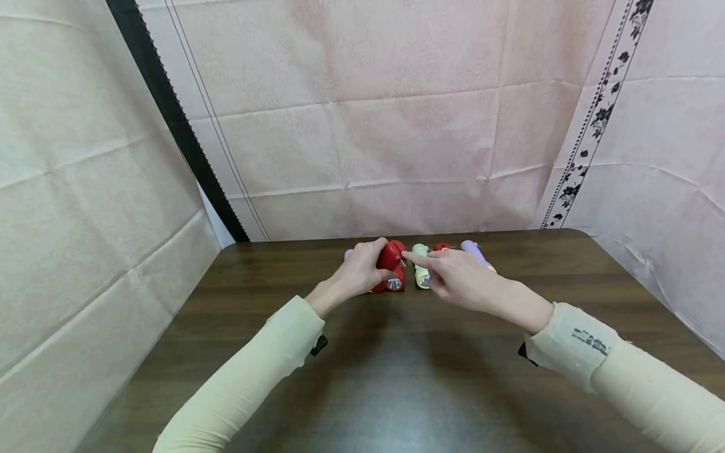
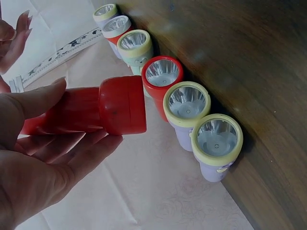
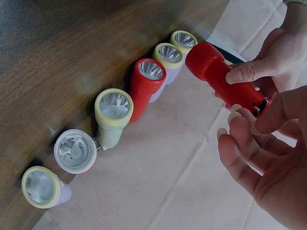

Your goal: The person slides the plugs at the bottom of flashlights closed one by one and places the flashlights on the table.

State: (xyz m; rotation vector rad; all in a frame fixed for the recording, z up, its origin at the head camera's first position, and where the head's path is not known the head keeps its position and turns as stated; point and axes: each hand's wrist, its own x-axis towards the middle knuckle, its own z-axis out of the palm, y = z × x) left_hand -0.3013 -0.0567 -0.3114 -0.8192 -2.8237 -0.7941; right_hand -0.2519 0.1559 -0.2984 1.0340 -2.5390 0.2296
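Observation:
My left hand (image 1: 361,269) grips a red flashlight (image 2: 98,108) round its body, thumb on one side and fingers on the other. It is held up off the table. In the right wrist view, a dark slot (image 3: 260,106) shows at its tail end, and small metal prongs (image 1: 403,262) stick out there in the head view. My right hand (image 1: 466,277) is at that tail end, its index finger extended and fingertips at or close to the slot. Whether they touch it is hard to tell. Its other fingers are loosely bent.
Several flashlights lie in a row at the table's (image 1: 362,377) far edge, lenses facing me: a red one (image 3: 144,88), a pale green one (image 3: 110,120), a white-rimmed one (image 3: 75,151) and lilac ones with yellow rims (image 2: 217,143). Patterned cloth (image 1: 396,126) hangs behind the table.

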